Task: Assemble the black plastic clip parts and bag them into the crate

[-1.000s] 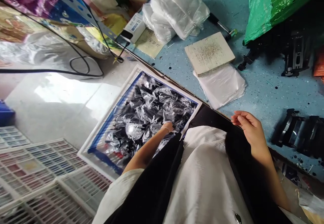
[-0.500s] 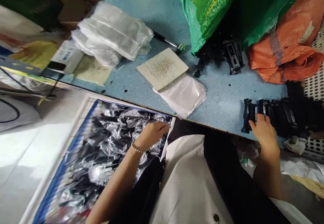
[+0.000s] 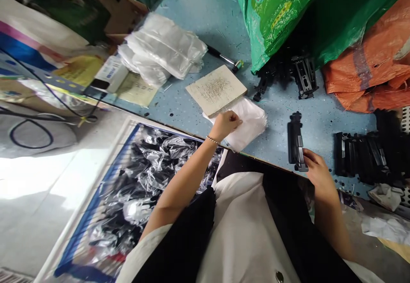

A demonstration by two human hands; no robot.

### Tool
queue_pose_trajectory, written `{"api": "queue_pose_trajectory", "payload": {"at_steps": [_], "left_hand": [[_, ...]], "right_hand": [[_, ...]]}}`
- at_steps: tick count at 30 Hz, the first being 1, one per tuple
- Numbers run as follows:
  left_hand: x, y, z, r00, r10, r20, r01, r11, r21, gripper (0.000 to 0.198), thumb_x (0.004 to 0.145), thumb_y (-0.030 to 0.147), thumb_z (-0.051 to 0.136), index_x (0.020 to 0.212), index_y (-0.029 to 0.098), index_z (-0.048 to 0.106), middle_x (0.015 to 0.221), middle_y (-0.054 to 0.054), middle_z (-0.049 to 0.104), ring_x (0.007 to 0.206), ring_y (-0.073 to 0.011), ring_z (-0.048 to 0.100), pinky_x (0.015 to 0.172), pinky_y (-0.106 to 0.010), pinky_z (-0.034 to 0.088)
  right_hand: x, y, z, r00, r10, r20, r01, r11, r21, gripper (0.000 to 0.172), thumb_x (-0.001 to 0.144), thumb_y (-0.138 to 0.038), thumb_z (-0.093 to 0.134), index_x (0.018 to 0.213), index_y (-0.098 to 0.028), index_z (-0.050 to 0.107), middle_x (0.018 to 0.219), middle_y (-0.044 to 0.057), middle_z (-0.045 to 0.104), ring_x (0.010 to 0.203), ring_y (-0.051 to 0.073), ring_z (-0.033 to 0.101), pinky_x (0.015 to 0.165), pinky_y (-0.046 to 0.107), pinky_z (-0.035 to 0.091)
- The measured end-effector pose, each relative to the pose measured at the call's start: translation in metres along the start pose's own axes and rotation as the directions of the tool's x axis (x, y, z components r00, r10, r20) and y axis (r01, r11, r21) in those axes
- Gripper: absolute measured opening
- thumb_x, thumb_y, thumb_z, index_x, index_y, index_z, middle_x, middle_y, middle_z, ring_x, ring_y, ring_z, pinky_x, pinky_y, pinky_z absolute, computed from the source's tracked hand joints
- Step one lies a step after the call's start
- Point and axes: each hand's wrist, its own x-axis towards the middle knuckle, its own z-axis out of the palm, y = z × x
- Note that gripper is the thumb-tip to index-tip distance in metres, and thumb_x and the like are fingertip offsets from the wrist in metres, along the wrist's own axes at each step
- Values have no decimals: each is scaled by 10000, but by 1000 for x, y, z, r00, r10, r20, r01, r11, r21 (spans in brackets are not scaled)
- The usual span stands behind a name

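Observation:
In the head view my left hand (image 3: 226,125) reaches over a pile of clear plastic bags (image 3: 253,123) at the table's front edge. Its fingers are curled together against the top bag, which looks rumpled. My right hand (image 3: 317,167) grips the lower end of a long black plastic part (image 3: 295,142), holding it by the table edge. To the right lies a row of similar black parts (image 3: 361,155). A pale board (image 3: 218,88) with small bits scattered on it covers the far edge of the bag pile.
Below the table at left, a blue-rimmed crate (image 3: 80,236) holds bagged black parts. A folded stack of plastic bags (image 3: 166,46) and a black-handled tool (image 3: 226,59) lie farther back. A green sack (image 3: 275,14) with more parts and an orange sack (image 3: 361,74) stand at back right.
My left hand has moved from above the crate up onto the plastic bags. My right hand has taken a black part from the row and brought it left.

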Motion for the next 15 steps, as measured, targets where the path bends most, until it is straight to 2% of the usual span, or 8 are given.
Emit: {"api": "queue_pose_trajectory", "payload": {"at_steps": [2,4,5,7,9,12,13,15], "left_hand": [[1,-3,-2,999,-34,-3,33,996,-80,95,763,72,607,796,159,625,652,1,658,529,-118,566,507,-224,430],[-1,-5,-1,999,35,-10,-35,999,-15,184,755,27,551,834,151,662,730,-26,711,592,-133,627,562,-234,491],[-2,-7,0,994,105,-11,-104,993,59,219,763,19,531,850,149,685,792,-43,737,670,-149,670,637,-252,539],[-6,-9,-1,965,263,-11,-253,938,236,304,800,21,496,948,143,732,988,-86,766,910,-190,723,850,-307,587],[-12,-11,-3,923,385,-18,-349,853,389,404,849,35,463,1145,128,721,1226,-131,720,1112,-220,698,996,-353,567],[-29,-6,-2,859,512,-6,-441,745,500,515,919,43,395,1390,106,594,1416,-175,605,1220,-231,665,1053,-366,556],[-38,-3,2,824,566,11,-495,711,499,536,935,37,370,1433,112,556,1435,-175,589,1242,-225,656,1069,-355,550],[-58,7,12,734,677,59,-628,642,441,576,968,34,335,1516,154,467,1462,-156,570,1293,-207,629,1111,-333,525]], "right_hand": [[6,-5,32,991,52,120,-81,966,245,205,754,-399,778,840,-230,700,712,-14,656,647,144,594,636,271,521],[17,-7,60,938,137,318,-265,874,407,191,752,-370,781,816,-217,688,672,-10,643,570,120,534,544,242,491],[23,-6,72,880,178,439,-383,814,437,191,753,-355,779,821,-202,686,695,5,662,551,108,510,504,224,473],[36,-2,90,729,242,640,-589,698,408,205,763,-311,774,879,-163,692,781,42,702,549,82,487,452,177,446],[46,4,99,624,254,739,-696,611,377,242,798,-271,754,981,-126,691,827,53,706,557,62,475,431,131,437],[55,11,104,585,181,791,-730,544,415,289,837,-268,732,1069,-108,670,787,19,663,547,54,445,425,91,440],[56,12,106,591,152,792,-722,538,435,302,832,-282,739,1072,-112,668,775,10,649,545,55,439,419,85,434],[57,11,113,642,123,757,-670,569,476,300,792,-322,775,1007,-136,679,738,-9,623,541,57,435,403,86,413]]}}
